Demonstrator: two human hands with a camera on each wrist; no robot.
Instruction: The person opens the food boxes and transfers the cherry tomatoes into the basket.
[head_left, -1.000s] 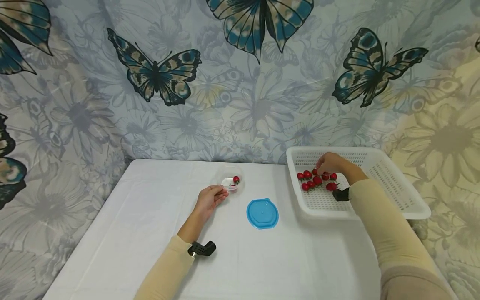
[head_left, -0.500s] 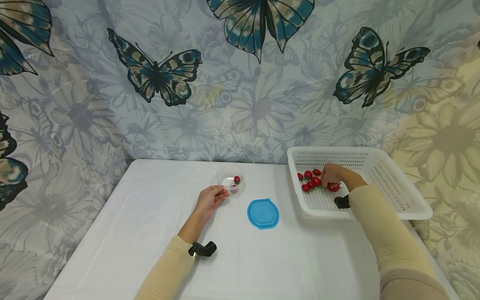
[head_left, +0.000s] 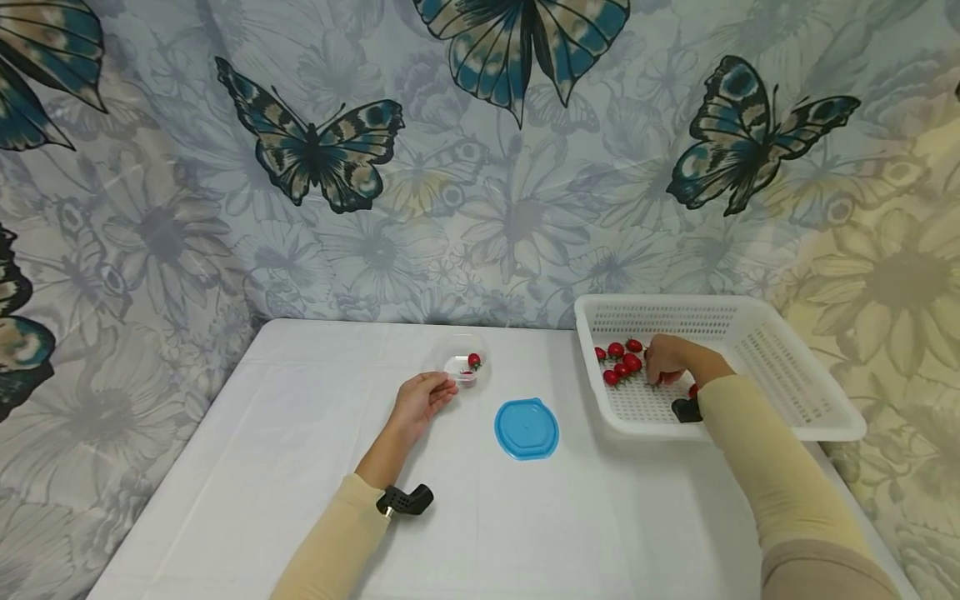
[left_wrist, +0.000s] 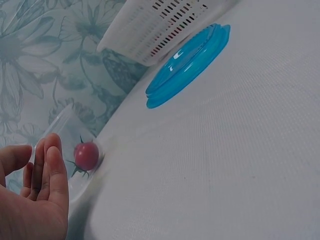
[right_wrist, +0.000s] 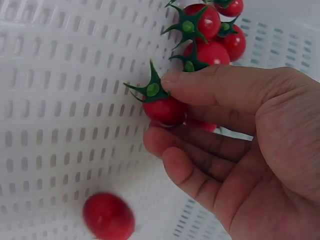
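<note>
My left hand (head_left: 420,404) holds the near-left edge of a small clear container (head_left: 457,364) between thumb and fingers. One cherry tomato (left_wrist: 86,156) with green leaves shows through the container's wall. Over in a white slotted basket (head_left: 813,367), my right hand (head_left: 677,360) pinches a cherry tomato (right_wrist: 165,107) by thumb and fingertips, its star-shaped stem facing the right wrist camera. Several more cherry tomatoes (right_wrist: 202,22) cluster beside that hand. A single tomato (right_wrist: 108,216) lies apart on the basket floor.
A blue lid (head_left: 527,429) lies on the white table (head_left: 525,525) between container and basket. Behind the table hangs a butterfly-patterned cloth (head_left: 517,217). The basket reaches past the table's right edge.
My right hand has shifted slightly right and nearer within the basket, among the tomatoes. A tomato there has moved toward the wrist. The left hand and container stay put.
</note>
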